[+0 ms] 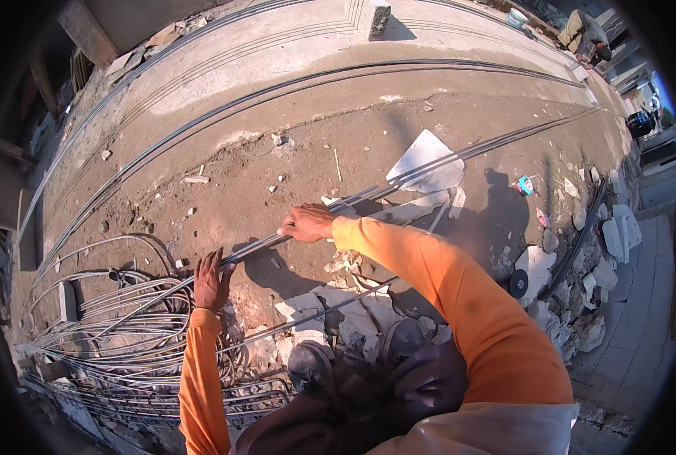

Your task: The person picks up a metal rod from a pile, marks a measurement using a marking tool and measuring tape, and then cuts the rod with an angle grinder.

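A bundle of thin steel rods (260,246) runs slantwise across the ground, from the coiled pile at lower left toward the far right. My right hand (308,222) is closed round the bundle near the middle, palm down. Lower on the same bundle, my left hand (212,283) has its fingers over the rods and its thumb on the near side. The undersides of both grips are hidden. Beside my left hand lies a tangled heap of bent rods (137,303). A separate single rod (342,305) passes in front of my shoes.
More long rods (292,79) stretch across the dirt beyond. A pale flat slab (427,162) lies under the bundle. Broken rubble (589,282), a black disc (518,283) and a turquoise tape measure (525,185) are at right. Another person (583,36) bends down at far right.
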`<state>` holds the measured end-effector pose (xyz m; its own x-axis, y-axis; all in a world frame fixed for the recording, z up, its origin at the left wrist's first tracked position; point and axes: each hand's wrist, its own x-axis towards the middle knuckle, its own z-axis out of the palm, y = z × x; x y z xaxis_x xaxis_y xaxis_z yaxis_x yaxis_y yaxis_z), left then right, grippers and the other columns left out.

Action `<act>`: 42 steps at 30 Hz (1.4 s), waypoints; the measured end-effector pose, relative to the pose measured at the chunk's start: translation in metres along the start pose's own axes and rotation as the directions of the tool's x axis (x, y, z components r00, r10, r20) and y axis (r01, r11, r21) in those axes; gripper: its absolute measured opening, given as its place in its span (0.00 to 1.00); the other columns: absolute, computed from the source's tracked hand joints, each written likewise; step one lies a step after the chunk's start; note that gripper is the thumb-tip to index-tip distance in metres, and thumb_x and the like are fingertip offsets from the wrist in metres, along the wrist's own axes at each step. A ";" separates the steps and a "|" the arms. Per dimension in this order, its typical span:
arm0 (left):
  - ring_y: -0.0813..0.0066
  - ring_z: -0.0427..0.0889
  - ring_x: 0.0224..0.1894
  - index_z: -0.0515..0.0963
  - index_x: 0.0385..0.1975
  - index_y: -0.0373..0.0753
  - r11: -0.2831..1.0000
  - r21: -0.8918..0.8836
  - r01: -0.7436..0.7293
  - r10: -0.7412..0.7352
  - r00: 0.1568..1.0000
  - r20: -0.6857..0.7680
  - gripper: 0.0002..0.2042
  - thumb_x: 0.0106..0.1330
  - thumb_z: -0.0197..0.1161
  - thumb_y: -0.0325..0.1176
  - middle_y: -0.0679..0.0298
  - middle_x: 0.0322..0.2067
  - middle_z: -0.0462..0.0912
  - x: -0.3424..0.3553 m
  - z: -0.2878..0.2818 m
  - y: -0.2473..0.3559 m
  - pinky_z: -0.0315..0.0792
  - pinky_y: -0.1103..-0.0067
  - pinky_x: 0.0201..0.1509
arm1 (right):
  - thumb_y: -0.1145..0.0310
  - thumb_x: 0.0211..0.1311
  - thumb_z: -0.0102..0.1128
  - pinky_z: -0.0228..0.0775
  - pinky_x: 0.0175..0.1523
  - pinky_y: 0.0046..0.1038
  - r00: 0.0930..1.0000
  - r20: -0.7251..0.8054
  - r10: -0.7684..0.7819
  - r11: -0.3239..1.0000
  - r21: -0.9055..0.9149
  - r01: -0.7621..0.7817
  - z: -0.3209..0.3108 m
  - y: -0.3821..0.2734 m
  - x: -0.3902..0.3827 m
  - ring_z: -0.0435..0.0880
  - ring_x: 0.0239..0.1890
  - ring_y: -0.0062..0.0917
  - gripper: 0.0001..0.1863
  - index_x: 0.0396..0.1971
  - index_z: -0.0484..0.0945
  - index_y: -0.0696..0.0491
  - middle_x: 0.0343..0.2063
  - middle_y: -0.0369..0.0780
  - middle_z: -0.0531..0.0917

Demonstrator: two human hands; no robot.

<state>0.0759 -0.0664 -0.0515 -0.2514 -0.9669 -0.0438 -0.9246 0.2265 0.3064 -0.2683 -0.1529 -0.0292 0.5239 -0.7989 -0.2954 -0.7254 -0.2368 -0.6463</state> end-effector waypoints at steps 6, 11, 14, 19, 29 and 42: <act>0.42 0.84 0.32 0.85 0.31 0.33 0.971 -0.139 0.193 -0.163 0.965 0.204 0.31 0.75 0.56 0.61 0.47 0.26 0.84 0.050 0.006 0.037 0.75 0.56 0.42 | 0.51 0.72 0.60 0.69 0.64 0.45 0.920 -0.335 -0.202 0.976 -0.143 0.162 0.025 0.017 -0.043 0.79 0.58 0.46 0.26 0.60 0.78 0.54 0.54 0.50 0.81; 0.41 0.84 0.31 0.85 0.24 0.34 0.952 -0.007 0.307 -0.306 0.949 0.077 0.37 0.74 0.52 0.67 0.45 0.24 0.83 0.055 -0.029 0.020 0.73 0.56 0.37 | 0.57 0.68 0.66 0.69 0.57 0.40 0.720 -0.539 -0.437 0.891 -0.371 0.263 0.020 0.070 -0.141 0.78 0.50 0.39 0.18 0.48 0.77 0.53 0.45 0.43 0.77; 0.42 0.83 0.29 0.85 0.23 0.34 0.960 0.031 0.279 -0.279 0.960 0.023 0.37 0.75 0.51 0.66 0.44 0.23 0.82 0.071 -0.050 0.047 0.73 0.56 0.37 | 0.60 0.63 0.70 0.68 0.53 0.40 0.679 -0.702 -0.215 0.926 -0.366 -0.086 0.005 0.162 -0.214 0.80 0.47 0.39 0.16 0.43 0.78 0.53 0.43 0.42 0.79; 0.43 0.81 0.26 0.84 0.23 0.32 0.960 0.077 0.269 -0.270 0.963 -0.004 0.36 0.75 0.53 0.64 0.44 0.20 0.79 0.086 -0.052 0.046 0.72 0.57 0.35 | 0.56 0.64 0.69 0.63 0.60 0.43 0.736 -0.674 0.061 0.920 -0.248 -0.303 -0.027 0.229 -0.258 0.76 0.56 0.40 0.25 0.55 0.77 0.54 0.52 0.42 0.79; 0.44 0.69 0.20 0.80 0.20 0.26 0.965 0.091 0.245 -0.237 0.967 -0.090 0.40 0.78 0.48 0.64 0.43 0.16 0.75 0.063 -0.033 0.044 0.62 0.53 0.32 | 0.44 0.56 0.74 0.57 0.70 0.50 0.907 -0.418 0.049 0.887 -0.400 -0.232 -0.029 0.212 -0.236 0.69 0.66 0.42 0.37 0.59 0.77 0.51 0.60 0.47 0.72; 0.40 0.79 0.25 0.85 0.25 0.30 0.948 0.173 0.269 -0.256 0.962 -0.091 0.36 0.78 0.50 0.61 0.43 0.22 0.81 0.065 -0.054 0.036 0.68 0.52 0.32 | 0.48 0.54 0.78 0.70 0.59 0.48 0.002 -0.983 0.186 0.225 0.040 -0.973 -0.055 0.190 -0.629 0.78 0.56 0.48 0.34 0.56 0.80 0.54 0.54 0.50 0.78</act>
<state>0.0421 -0.1278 0.0078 0.0209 -0.9992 -0.0342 -0.9931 -0.0247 0.1145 -0.7605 0.2744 0.0726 -0.5723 -0.5890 0.5706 -0.6555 0.7467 0.1134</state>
